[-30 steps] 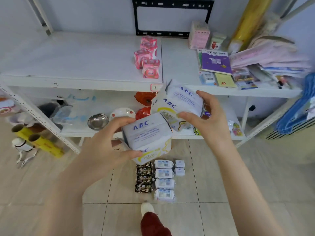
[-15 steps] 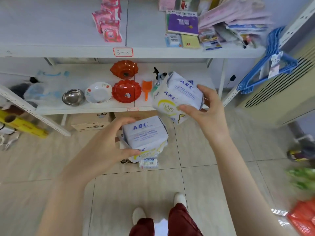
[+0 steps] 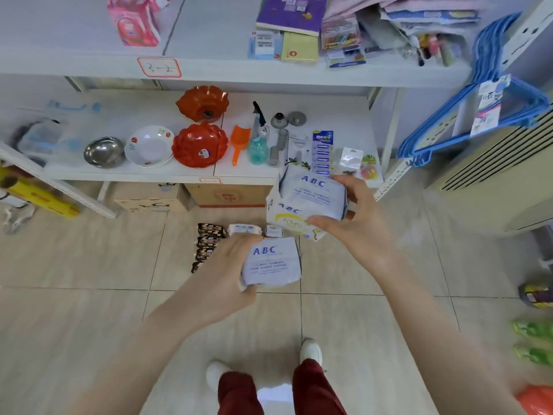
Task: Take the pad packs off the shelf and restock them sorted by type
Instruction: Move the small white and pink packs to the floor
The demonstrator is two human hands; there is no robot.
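My left hand (image 3: 220,272) grips a white ABC pad pack (image 3: 270,262) above the tiled floor. My right hand (image 3: 357,223) holds two more white ABC pad packs (image 3: 308,199) stacked together, a little higher and to the right. On the floor beyond my left hand lie a row of dark pad packs (image 3: 208,245) and small white-blue pad packs (image 3: 244,229), partly hidden by my hand. Pink pad packs (image 3: 133,22) stand on the upper shelf (image 3: 74,62) at the top left.
The lower shelf (image 3: 167,174) carries a steel bowl (image 3: 104,151), red bowls (image 3: 200,145), a spray bottle and small goods. Cardboard boxes (image 3: 148,197) sit under it. Blue hangers (image 3: 466,115) hang at the right. Bottles and packets lie on the floor at the right edge.
My view has tipped down from the upper shelf to the floor. Both hands have lowered with their ABC packs, the left one down toward the packs laid on the tiles.
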